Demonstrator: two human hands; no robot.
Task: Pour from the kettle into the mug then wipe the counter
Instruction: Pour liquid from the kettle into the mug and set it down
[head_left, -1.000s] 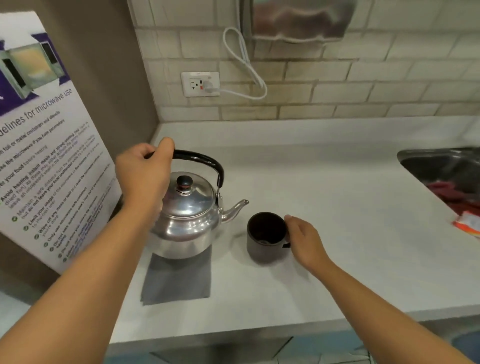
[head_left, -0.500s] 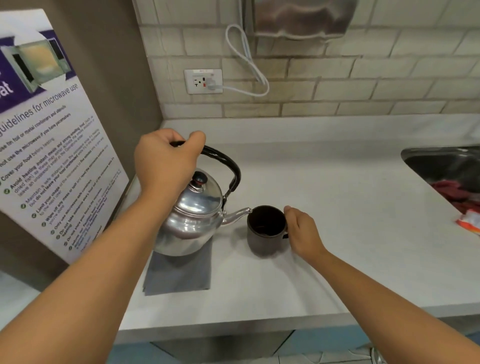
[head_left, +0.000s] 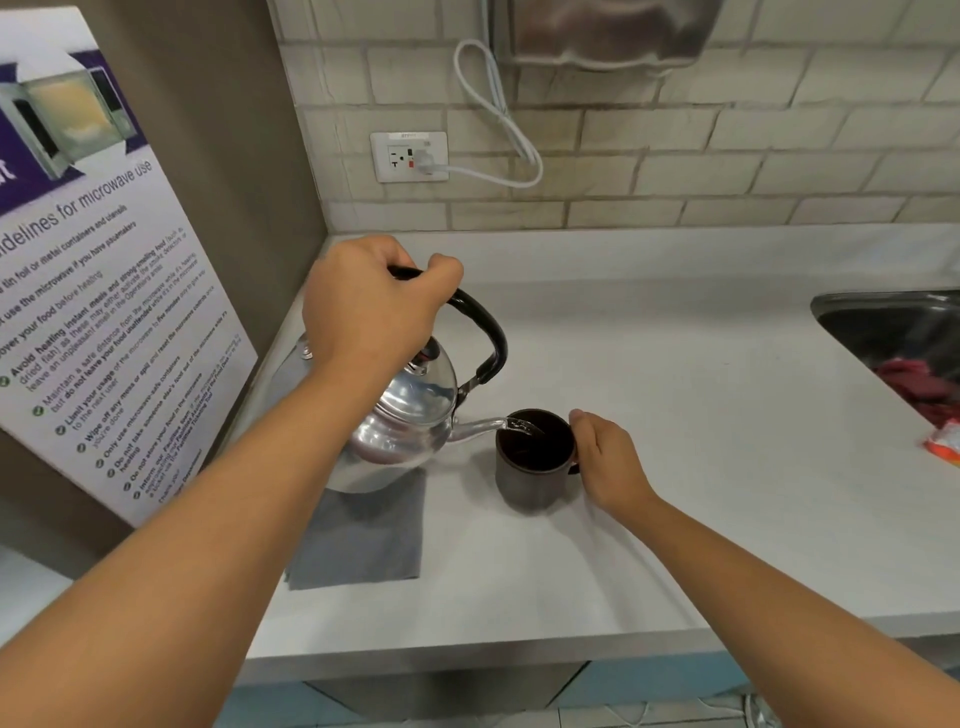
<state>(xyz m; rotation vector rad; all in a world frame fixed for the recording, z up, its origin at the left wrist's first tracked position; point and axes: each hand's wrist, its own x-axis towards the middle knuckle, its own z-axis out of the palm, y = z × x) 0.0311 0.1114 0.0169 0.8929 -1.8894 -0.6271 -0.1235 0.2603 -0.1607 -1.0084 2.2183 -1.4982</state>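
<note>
In the head view, the left hand (head_left: 371, 304) is closed in a full fist around the black handle (head_left: 480, 327) of the steel kettle (head_left: 402, 431), holding it lifted and tipped to the right. The kettle's spout (head_left: 478, 427) reaches the left rim of the dark mug (head_left: 535, 462), and a thin stream of water (head_left: 522, 427) runs from the spout tip into the mug's opening. The kettle hangs above the far end of a grey cloth (head_left: 363, 540) that lies flat on the white counter (head_left: 675, 467), near the left wall.

The mug stands upright on the counter, just right of the kettle and the cloth. The right hand (head_left: 608, 462) is cupped loosely against the mug's right side, fingers curled at its handle and the thumb near the rim; how firmly it grips cannot be told.

On the left wall hangs a poster (head_left: 104, 291) with guidelines for microwave use. On the far tiled wall a white socket (head_left: 409, 156) holds a plug, with a white cable (head_left: 493, 114) looping up from it towards a metal dispenser (head_left: 608, 31) at the top edge. At the far right a steel sink (head_left: 893, 322) is set into the counter, with a red cloth (head_left: 919, 387) in it and an orange packet (head_left: 946, 449) at the right edge of the view.
</note>
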